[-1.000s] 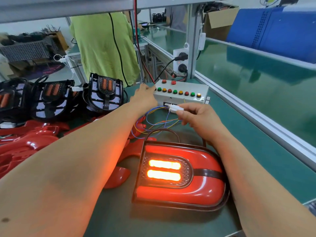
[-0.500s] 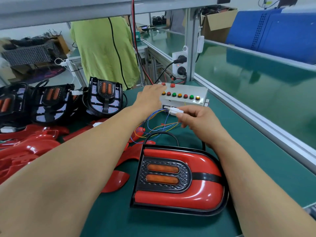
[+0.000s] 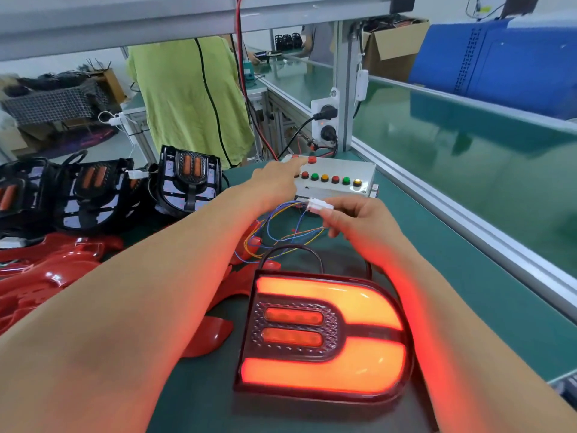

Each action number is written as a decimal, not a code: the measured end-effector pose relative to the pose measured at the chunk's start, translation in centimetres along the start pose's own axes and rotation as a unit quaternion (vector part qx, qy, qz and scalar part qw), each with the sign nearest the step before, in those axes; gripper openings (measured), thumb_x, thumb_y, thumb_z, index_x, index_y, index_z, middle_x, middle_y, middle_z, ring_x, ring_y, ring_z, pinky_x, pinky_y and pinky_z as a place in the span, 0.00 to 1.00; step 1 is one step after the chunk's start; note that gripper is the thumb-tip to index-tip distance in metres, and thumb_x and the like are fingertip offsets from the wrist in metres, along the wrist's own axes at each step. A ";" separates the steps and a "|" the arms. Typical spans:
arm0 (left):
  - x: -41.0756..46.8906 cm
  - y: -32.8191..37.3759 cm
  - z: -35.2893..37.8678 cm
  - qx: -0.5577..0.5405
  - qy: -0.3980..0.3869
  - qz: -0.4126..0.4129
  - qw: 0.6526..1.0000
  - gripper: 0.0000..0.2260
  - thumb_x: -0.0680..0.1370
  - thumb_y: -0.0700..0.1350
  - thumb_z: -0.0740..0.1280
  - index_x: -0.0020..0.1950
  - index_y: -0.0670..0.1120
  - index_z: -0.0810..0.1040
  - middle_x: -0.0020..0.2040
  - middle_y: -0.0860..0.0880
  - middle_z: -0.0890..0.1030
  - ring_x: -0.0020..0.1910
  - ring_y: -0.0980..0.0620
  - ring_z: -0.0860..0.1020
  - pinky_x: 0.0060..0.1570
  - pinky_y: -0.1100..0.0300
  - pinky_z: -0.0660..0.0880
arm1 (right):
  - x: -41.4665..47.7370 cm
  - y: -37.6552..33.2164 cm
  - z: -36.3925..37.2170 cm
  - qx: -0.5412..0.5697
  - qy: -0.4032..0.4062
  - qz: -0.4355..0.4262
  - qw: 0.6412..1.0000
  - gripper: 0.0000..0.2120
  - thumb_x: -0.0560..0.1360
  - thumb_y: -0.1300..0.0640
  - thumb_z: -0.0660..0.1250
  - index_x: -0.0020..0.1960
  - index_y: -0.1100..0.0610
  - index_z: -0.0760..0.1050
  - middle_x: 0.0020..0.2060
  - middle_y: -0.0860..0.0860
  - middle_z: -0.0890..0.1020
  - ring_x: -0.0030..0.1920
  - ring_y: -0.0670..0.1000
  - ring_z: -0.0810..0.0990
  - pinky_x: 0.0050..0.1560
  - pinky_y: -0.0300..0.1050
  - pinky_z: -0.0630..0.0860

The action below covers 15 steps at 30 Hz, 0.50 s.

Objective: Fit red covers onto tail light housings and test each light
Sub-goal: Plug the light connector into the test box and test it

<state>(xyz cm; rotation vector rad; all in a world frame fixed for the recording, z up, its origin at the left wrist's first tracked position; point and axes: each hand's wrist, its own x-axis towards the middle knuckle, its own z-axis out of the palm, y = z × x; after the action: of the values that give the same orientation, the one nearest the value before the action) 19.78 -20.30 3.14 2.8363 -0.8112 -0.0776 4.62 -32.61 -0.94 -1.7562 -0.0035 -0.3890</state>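
The light [image 3: 324,335] lies flat on the green surface [image 3: 468,276], close in front between both forearms. Its red outer U-shaped cover now glows bright, where half a second ago the whole lamp was dark; the two inner bars, lit a second ago, are dim orange. The left hand [image 3: 274,185] has reached further over the box [image 3: 343,173], index finger straight with its tip on a red button [image 3: 295,157] at the far left corner. The right hand [image 3: 359,220] holds its place, fingers pinching the white connector [image 3: 318,204] just in front of the box, with coloured wires [image 3: 281,226] looping below it. Bare housings [image 3: 187,179] and loose red covers [image 3: 53,264] lie at the left as before.
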 end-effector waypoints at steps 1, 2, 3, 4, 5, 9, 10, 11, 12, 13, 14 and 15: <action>-0.2 0.2 -0.3 -0.024 -0.009 -0.002 1.000 0.31 0.79 0.36 0.56 0.79 0.58 0.56 0.73 0.44 0.71 0.67 0.42 0.73 0.65 0.48 0.70 | 0.0 0.0 0.0 -0.001 -0.005 0.003 1.000 0.06 0.76 0.58 0.72 0.43 0.47 0.82 0.30 0.49 0.78 0.27 0.40 0.74 0.32 0.29 0.68; -0.3 0.4 -0.6 -0.041 -0.019 0.001 0.999 0.29 0.80 0.38 0.56 0.79 0.57 0.57 0.71 0.43 0.73 0.63 0.43 0.76 0.62 0.49 0.72 | 0.0 0.1 0.1 -0.003 -0.009 0.010 1.000 0.07 0.76 0.59 0.71 0.43 0.47 0.82 0.32 0.51 0.78 0.28 0.41 0.74 0.33 0.31 0.69; -0.4 0.8 -0.9 -0.048 -0.027 0.004 0.998 0.26 0.82 0.41 0.56 0.79 0.57 0.57 0.70 0.42 0.74 0.59 0.43 0.78 0.58 0.51 0.74 | 0.0 0.2 0.1 -0.008 -0.012 0.016 1.000 0.08 0.76 0.59 0.71 0.43 0.47 0.82 0.33 0.52 0.79 0.28 0.42 0.75 0.33 0.33 0.69; -0.5 1.2 -1.0 -0.046 -0.034 0.007 0.998 0.24 0.83 0.46 0.56 0.79 0.57 0.56 0.69 0.42 0.74 0.57 0.43 0.78 0.54 0.53 0.73 | 0.1 0.3 0.1 -0.014 -0.011 0.022 1.000 0.08 0.77 0.59 0.71 0.43 0.47 0.82 0.33 0.53 0.79 0.29 0.43 0.76 0.34 0.34 0.69; -0.5 1.8 -1.0 -0.032 -0.042 0.011 0.999 0.24 0.84 0.51 0.55 0.79 0.57 0.56 0.72 0.43 0.72 0.60 0.43 0.76 0.55 0.54 0.70 | 0.1 0.4 0.1 -0.019 -0.010 0.026 0.999 0.09 0.77 0.59 0.71 0.42 0.46 0.82 0.34 0.53 0.80 0.30 0.43 0.76 0.35 0.36 0.70; -0.3 3.9 -0.2 0.006 -0.037 -0.010 0.999 0.26 0.83 0.61 0.51 0.80 0.54 0.54 0.79 0.45 0.61 0.74 0.40 0.65 0.70 0.49 0.63 | 0.1 0.6 0.1 -0.046 -0.011 0.037 0.998 0.09 0.77 0.58 0.70 0.43 0.45 0.82 0.35 0.55 0.82 0.30 0.43 0.78 0.36 0.37 0.71; -0.3 4.5 0.1 0.021 -0.033 -0.014 0.999 0.25 0.84 0.59 0.51 0.80 0.54 0.55 0.79 0.43 0.59 0.74 0.39 0.63 0.71 0.47 0.63 | 0.2 0.7 0.0 -0.054 -0.012 0.039 0.998 0.09 0.77 0.58 0.70 0.43 0.45 0.81 0.35 0.53 0.83 0.30 0.42 0.78 0.36 0.37 0.72; -0.3 5.0 0.3 0.037 -0.035 -0.021 0.998 0.24 0.85 0.57 0.51 0.80 0.54 0.55 0.79 0.42 0.58 0.75 0.38 0.61 0.71 0.44 0.63 | 0.2 0.7 0.0 -0.059 -0.012 0.040 0.997 0.09 0.77 0.58 0.70 0.42 0.45 0.81 0.34 0.50 0.83 0.30 0.42 0.79 0.36 0.35 0.72; -0.2 5.4 0.5 0.045 -0.041 -0.030 0.998 0.24 0.84 0.58 0.51 0.80 0.55 0.54 0.79 0.40 0.57 0.75 0.36 0.60 0.71 0.42 0.62 | 0.2 0.7 -0.1 -0.061 -0.012 0.040 0.997 0.10 0.77 0.59 0.70 0.42 0.45 0.81 0.33 0.48 0.83 0.30 0.41 0.79 0.35 0.33 0.72; -0.3 5.8 0.6 0.047 -0.051 -0.041 0.997 0.26 0.83 0.60 0.51 0.80 0.56 0.53 0.79 0.39 0.57 0.75 0.35 0.60 0.70 0.40 0.62 | 0.1 0.8 -0.2 -0.064 -0.014 0.041 0.997 0.10 0.77 0.59 0.70 0.41 0.46 0.81 0.32 0.46 0.82 0.29 0.40 0.79 0.33 0.31 0.72; -0.3 5.9 0.7 0.055 -0.059 -0.048 0.996 0.28 0.81 0.64 0.51 0.79 0.58 0.51 0.78 0.37 0.57 0.74 0.34 0.61 0.70 0.39 0.62 | 0.1 0.8 -0.3 -0.070 -0.021 0.043 0.996 0.10 0.77 0.59 0.70 0.41 0.47 0.81 0.31 0.45 0.82 0.29 0.39 0.78 0.32 0.29 0.70; -0.3 5.9 0.8 0.072 -0.070 -0.044 0.994 0.30 0.79 0.67 0.51 0.79 0.60 0.49 0.78 0.37 0.57 0.73 0.33 0.61 0.70 0.38 0.61 | 0.0 0.8 -0.2 -0.080 -0.032 0.045 0.995 0.09 0.77 0.59 0.70 0.41 0.48 0.81 0.30 0.44 0.82 0.28 0.39 0.78 0.31 0.28 0.70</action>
<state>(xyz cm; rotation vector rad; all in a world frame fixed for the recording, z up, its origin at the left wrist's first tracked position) 16.38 -25.17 3.50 3.0308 -0.7462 -0.2440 4.77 -33.03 -1.62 -1.9198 0.0632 -0.2724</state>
